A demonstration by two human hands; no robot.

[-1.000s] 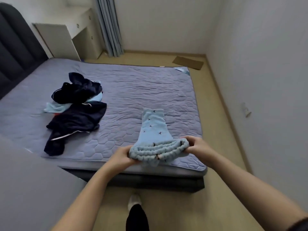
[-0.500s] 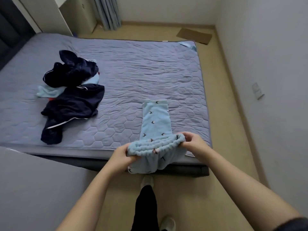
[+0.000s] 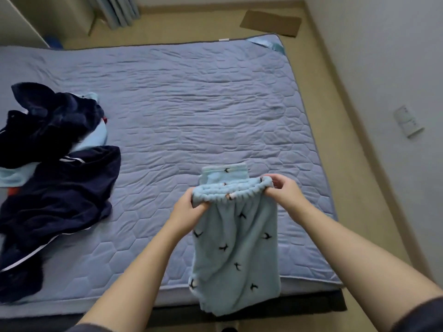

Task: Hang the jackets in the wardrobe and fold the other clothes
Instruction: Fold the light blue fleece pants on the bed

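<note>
**Squaring up the blue trousers at the near edge of the bed**

I hold the blue trousers [image 3: 236, 255] by their elastic waistband [image 3: 230, 191], at about 5 o'clock on the bed [image 3: 191, 104], right over its near edge. My left hand [image 3: 189, 209] has its fingers curled round the left end of the band, with cloth bunched in the grip. My right hand [image 3: 282, 192] pinches the right end between thumb and fingertips. Neither hand is spread, and both are closed on the cloth. The band is stretched between them.

Most of the cloth hangs from the band down past the mattress edge. A short strip of the same cloth shows beyond the band at 12 o'clock from my hands, lying flat on the bed.

To fold well, I think I should keep the band taut and level, so the hanging part falls straight without twisting. Then I should lay it down on the flat mattress rather than fold it in the air. It looks soft and fleecy, so it will likely bunch unless I smooth it.

The heap of dark clothes [image 3: 55, 178] lies at 9 o'clock on the bed, well apart from my hands, with some pale blue cloth under it. None of it is sorted yet.
</note>
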